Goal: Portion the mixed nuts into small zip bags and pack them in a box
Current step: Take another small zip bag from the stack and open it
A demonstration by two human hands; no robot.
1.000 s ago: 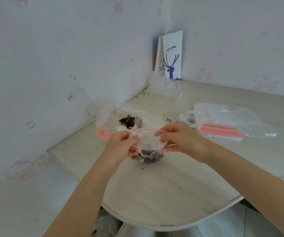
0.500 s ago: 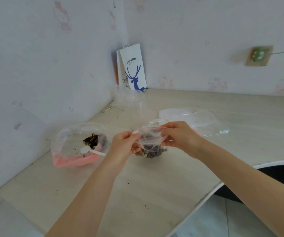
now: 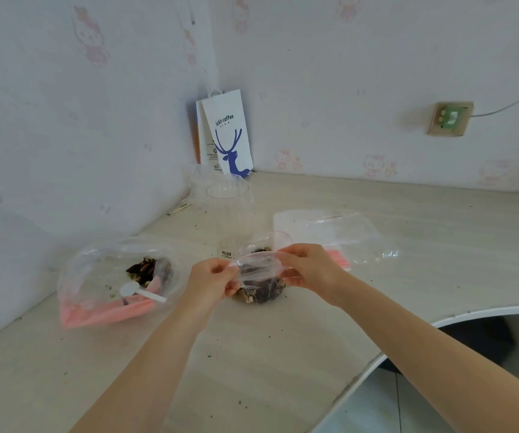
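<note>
A small clear zip bag (image 3: 259, 273) with dark mixed nuts at its bottom stands on the pale table (image 3: 252, 354). My left hand (image 3: 211, 281) pinches the bag's top at its left end. My right hand (image 3: 309, 270) pinches the top at its right end. To the left lies a large clear bag (image 3: 95, 276) with a pink zip strip, holding a small heap of nuts (image 3: 147, 270) and a white plastic scoop (image 3: 141, 293).
A stack of empty zip bags (image 3: 339, 235) lies behind my right hand. A clear plastic container (image 3: 228, 214) stands behind the small bag. A white paper coffee bag (image 3: 227, 135) leans in the wall corner. The table's curved edge (image 3: 376, 360) runs at the right.
The view has swung to the right and the scene sits more to the left. Both hands keep pinching the small bag's top, which now looks flatter between them.
</note>
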